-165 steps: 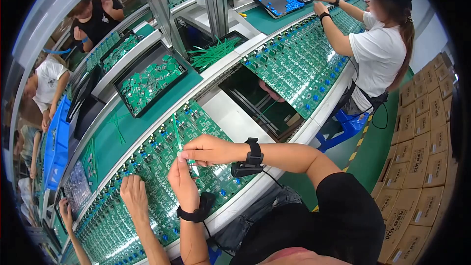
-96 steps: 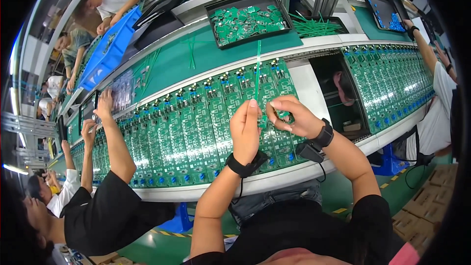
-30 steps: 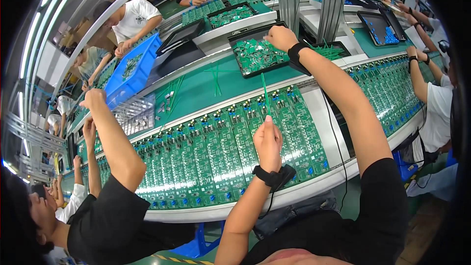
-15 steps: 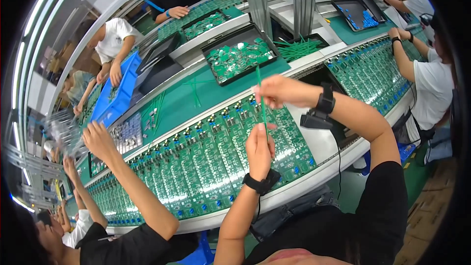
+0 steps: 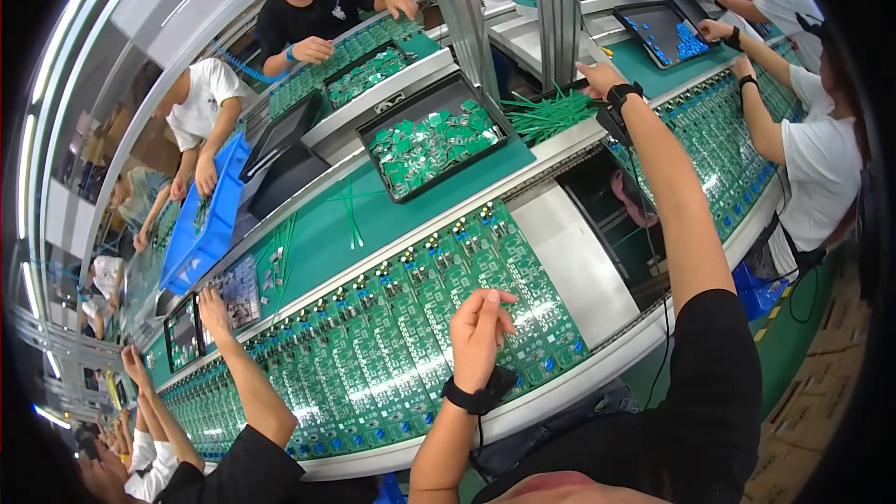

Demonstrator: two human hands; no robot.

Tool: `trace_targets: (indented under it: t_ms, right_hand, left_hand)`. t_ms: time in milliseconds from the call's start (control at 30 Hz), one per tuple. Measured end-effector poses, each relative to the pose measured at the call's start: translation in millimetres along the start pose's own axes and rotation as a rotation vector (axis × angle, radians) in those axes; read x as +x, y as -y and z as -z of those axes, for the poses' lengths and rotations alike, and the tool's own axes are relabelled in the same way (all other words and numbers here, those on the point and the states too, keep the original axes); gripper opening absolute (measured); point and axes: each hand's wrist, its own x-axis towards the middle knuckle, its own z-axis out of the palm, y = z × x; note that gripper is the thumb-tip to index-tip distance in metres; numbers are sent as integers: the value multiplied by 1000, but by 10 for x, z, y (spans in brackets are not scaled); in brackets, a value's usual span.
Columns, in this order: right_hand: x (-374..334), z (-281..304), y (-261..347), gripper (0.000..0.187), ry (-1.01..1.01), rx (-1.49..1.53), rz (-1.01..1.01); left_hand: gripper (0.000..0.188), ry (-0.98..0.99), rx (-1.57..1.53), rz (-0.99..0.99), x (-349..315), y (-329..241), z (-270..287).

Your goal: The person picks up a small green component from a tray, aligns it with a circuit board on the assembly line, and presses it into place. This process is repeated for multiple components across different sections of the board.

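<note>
Over the row of green circuit boards (image 5: 411, 355), my left hand (image 5: 478, 331) is raised with its fingers curled and the thumb drawn in. Whether anything small sits inside it is hidden. My right arm stretches far to the right, and my right hand (image 5: 599, 82) is beside the right end of a heap of thin green strips (image 5: 555, 117). Its fingers are apart, and no strip shows in them. A black band circles each of my wrists.
Behind the boards, a black tray (image 5: 434, 135) holds small green pieces. Loose strips (image 5: 353, 215) lie on the green mat. A metal post (image 5: 557, 19) rises beside the heap. Co-workers' arms reach in at left (image 5: 243, 364) and right (image 5: 770, 112). A blue bin (image 5: 201, 233) stands at far left.
My right hand has moved from above my left hand to the far right by the heap. The green strip between my hands is gone from there. My left hand has dropped slightly.
</note>
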Motion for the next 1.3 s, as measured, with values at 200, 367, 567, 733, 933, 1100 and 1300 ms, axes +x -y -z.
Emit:
trace_targets:
  t_ms: [200, 367, 567, 733, 933, 1100, 1300]
  right_hand:
    - [-605, -42, 212, 55, 63, -321, 401]
    - [-1076, 284, -486, 69, -94, -642, 338]
    - [-1039, 44, -960, 75, -116, -761, 293]
    - [-925, -362, -816, 78, 166, -753, 175]
    - [-769, -1514, -389, 92, 301, -788, 403]
    - [-792, -1648, -359, 96, 313, -847, 420]
    - [-716, -1391, -377, 99, 314, -876, 330]
  left_hand:
    - [28, -153, 5, -82, 0, -116, 184]
    - [27, -223, 45, -119, 35, -161, 265]
    - [27, -229, 54, -127, 82, -171, 452]
    - [27, -283, 80, -127, 19, -147, 649]
    - [26, -496, 131, -102, -309, -156, 1009]
    - [26, -517, 100, -96, -293, -135, 1054]
    - [26, -460, 121, -129, -55, -122, 1004]
